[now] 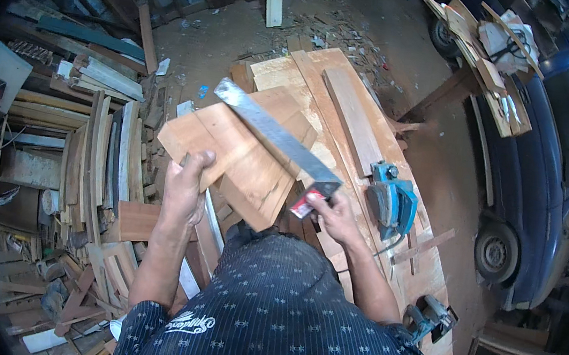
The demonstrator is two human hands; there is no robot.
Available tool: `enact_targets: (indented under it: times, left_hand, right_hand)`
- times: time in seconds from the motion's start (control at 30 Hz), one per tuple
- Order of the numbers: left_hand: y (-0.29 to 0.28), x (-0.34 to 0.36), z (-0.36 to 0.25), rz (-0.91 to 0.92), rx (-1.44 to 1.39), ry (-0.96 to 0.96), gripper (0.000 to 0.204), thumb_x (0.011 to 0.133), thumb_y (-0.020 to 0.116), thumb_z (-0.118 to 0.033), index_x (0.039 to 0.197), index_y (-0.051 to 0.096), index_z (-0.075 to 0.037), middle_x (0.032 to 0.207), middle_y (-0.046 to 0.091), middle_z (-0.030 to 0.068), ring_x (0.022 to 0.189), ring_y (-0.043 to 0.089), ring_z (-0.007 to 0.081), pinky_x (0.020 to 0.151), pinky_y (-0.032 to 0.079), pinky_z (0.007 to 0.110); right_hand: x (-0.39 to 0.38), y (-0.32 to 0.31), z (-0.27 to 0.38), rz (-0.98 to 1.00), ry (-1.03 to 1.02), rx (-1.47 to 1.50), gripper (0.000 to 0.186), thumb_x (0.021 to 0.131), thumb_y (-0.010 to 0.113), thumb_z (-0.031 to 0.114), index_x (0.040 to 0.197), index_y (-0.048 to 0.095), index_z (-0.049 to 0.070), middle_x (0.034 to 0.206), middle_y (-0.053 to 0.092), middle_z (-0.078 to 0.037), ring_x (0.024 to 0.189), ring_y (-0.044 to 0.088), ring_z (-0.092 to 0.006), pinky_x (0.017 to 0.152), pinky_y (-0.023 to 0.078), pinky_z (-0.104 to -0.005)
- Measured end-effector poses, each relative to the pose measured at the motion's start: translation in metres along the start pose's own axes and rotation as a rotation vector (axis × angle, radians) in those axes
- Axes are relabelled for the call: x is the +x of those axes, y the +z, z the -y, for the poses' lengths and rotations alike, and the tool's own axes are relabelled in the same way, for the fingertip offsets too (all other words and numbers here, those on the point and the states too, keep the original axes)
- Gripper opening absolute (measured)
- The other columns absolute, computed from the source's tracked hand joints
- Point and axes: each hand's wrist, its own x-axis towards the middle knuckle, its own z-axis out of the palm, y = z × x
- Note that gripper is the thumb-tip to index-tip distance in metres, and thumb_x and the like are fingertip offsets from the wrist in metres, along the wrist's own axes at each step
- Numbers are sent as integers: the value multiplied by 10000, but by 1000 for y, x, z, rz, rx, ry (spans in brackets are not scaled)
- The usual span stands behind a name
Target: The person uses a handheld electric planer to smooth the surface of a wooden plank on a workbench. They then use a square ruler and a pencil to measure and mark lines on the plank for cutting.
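Note:
My left hand [187, 182] is closed on the left edge of a light-brown wooden panel [222, 135], its thumb on the top face. The panel has an angular outline, with seams and a dark crack showing, and is raised and tilted in front of my body. My right hand [337, 218] grips the red-and-black stock of a try square [282, 139]. The square's wide metal blade slants up and left over the panel; whether it touches the wood I cannot tell. The fingers under the panel are hidden.
A sawdust-covered wooden workbench [426, 292] runs along my right. On it are a long board [351, 115], a teal electric planer [392, 202] and another teal power tool [431, 319]. Stacked lumber [93, 163] lines the left. A dark blue vehicle [544, 179] stands far right.

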Motion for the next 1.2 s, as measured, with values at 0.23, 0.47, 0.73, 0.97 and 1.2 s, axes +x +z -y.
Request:
enact_targets:
  times: [0.23, 0.47, 0.73, 0.97, 1.2]
  left_hand:
    - [-29, -26, 10, 418, 400, 109, 972, 787, 734, -156, 1604, 252, 59, 1585, 417, 201, 1457, 446, 293, 1217, 337, 421]
    - [6, -54, 21, 682, 659, 256, 1033, 747, 687, -64, 1644, 179, -11, 1681, 279, 227, 1567, 273, 345, 1280, 225, 449]
    - [-1, -71, 38, 677, 612, 267, 1086, 808, 839, -235, 1634, 178, 13, 1688, 238, 250, 1568, 261, 352, 1275, 226, 466]
    - [-9, -83, 43, 664, 656, 213, 1103, 737, 836, -239, 1624, 236, 23, 1660, 289, 274, 1544, 317, 363, 1268, 239, 476]
    - [-7, -99, 42, 599, 696, 155, 1116, 658, 769, -185, 1621, 248, 31, 1658, 304, 261, 1549, 302, 378, 1275, 227, 467]
  right_hand:
    - [22, -16, 63, -25, -58, -171, 213, 1023, 689, 223, 1054, 703, 12, 910, 704, -3, 746, 620, -67, 665, 507, -255]
    - [20, 5, 73, 48, -106, -297, 244, 1020, 683, 177, 1158, 709, -22, 1037, 756, -83, 943, 686, -129, 850, 551, -321]
    - [10, 12, 67, 147, -104, -257, 233, 1030, 664, 160, 1141, 695, -42, 954, 759, -98, 902, 702, -131, 821, 563, -323]
    - [-6, 12, 36, 91, -127, -285, 253, 1020, 677, 208, 1099, 717, -28, 954, 759, -81, 877, 686, -131, 800, 552, -332]
    - [-85, -74, 41, -199, 251, 151, 259, 988, 706, 283, 1078, 641, 49, 859, 639, 20, 700, 602, -80, 611, 491, -248]
